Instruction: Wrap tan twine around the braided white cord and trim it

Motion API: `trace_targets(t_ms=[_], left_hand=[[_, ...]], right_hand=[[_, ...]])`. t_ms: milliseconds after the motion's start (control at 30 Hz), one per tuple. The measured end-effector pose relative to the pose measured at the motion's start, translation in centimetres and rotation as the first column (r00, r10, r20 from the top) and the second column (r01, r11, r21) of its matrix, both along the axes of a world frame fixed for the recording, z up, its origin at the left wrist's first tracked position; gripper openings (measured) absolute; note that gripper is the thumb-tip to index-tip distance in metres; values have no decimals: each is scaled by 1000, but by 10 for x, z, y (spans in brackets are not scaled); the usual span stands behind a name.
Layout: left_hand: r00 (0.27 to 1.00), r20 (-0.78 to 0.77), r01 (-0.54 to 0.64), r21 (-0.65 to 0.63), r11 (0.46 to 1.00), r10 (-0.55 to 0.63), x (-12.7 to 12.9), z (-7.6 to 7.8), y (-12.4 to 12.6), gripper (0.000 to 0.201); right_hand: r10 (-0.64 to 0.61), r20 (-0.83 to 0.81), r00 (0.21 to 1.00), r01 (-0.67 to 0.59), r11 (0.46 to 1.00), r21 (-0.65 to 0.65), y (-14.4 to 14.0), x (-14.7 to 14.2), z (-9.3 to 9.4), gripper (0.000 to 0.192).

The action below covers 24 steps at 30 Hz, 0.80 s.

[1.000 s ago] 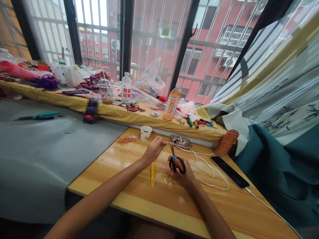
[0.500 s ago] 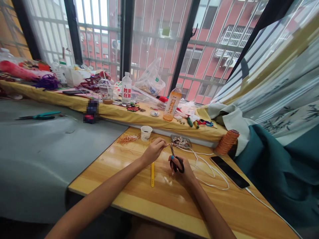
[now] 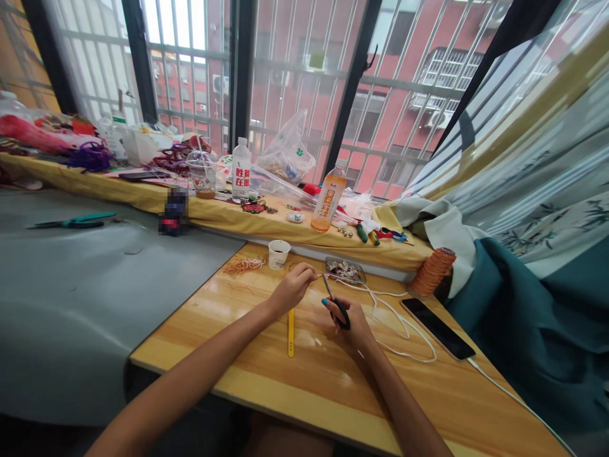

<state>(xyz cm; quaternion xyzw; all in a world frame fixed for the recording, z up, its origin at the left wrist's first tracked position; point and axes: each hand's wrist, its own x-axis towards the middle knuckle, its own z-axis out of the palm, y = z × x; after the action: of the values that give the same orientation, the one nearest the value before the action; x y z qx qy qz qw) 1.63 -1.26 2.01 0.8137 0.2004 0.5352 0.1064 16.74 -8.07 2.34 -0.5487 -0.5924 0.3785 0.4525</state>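
Observation:
My left hand [image 3: 294,287] is pinched over the wooden table, with a thin cord [image 3: 321,275] coming out from its fingertips toward the right. What the cord ends in is too small to make out. In my right hand [image 3: 351,325] is a pair of scissors [image 3: 329,289] with black handles, its blades pointing up and away, tips close to the cord. Below my left hand lies a yellow strip [image 3: 291,333]. Just beyond the scissors sits a clear tray [image 3: 364,277] of small beads or trinkets.
A paper cup [image 3: 278,255] and loose orange threads [image 3: 242,266] lie beyond my left hand. To the right are a white cable [image 3: 422,360], a phone [image 3: 438,329] and an orange thread spool [image 3: 433,271]. Bottles, among them an orange drink bottle [image 3: 328,202], line the cluttered sill.
My right hand has turned slightly, and the scissors with it; the handle loops look narrower and the blades closer together. My left hand has shifted slightly left.

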Motion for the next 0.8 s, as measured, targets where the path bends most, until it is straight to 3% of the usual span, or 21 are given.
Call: trace_targets(t_ms=[133, 233, 300, 400, 500, 633, 700, 800], left_hand=[[999, 35, -16, -43, 999, 17, 1, 1, 1, 15], [991, 107, -66, -163, 984, 84, 0, 2, 5, 11], [980, 164, -69, -253, 965, 113, 0, 4, 8, 12], [967, 227, -36, -332, 943, 117, -2, 5, 13, 16], [959, 264, 2, -376, 927, 105, -3, 6, 16, 17], [948, 319, 149, -431, 890, -4, 2, 5, 14, 20], [940, 336, 217, -459, 862, -58, 7, 2, 10, 21], [953, 292, 223, -500, 837, -80, 13, -3, 4, 20]], right_hand=[[-45, 27, 999, 43, 998, 47, 1, 1, 0, 34], [-143, 198, 970, 95, 967, 234, 4, 7, -1, 35], [-156, 391, 907, 16, 940, 340, 5, 13, 0, 50], [-46, 633, 773, -149, 956, 251, 4, 23, 2, 71], [-37, 729, 683, -162, 966, 200, 5, 31, 2, 57], [-303, 778, 550, -51, 918, 394, 11, 33, -4, 38], [-354, 798, 488, -49, 902, 430, 13, 32, -6, 31], [-318, 805, 501, -78, 910, 408, 12, 30, -6, 30]])
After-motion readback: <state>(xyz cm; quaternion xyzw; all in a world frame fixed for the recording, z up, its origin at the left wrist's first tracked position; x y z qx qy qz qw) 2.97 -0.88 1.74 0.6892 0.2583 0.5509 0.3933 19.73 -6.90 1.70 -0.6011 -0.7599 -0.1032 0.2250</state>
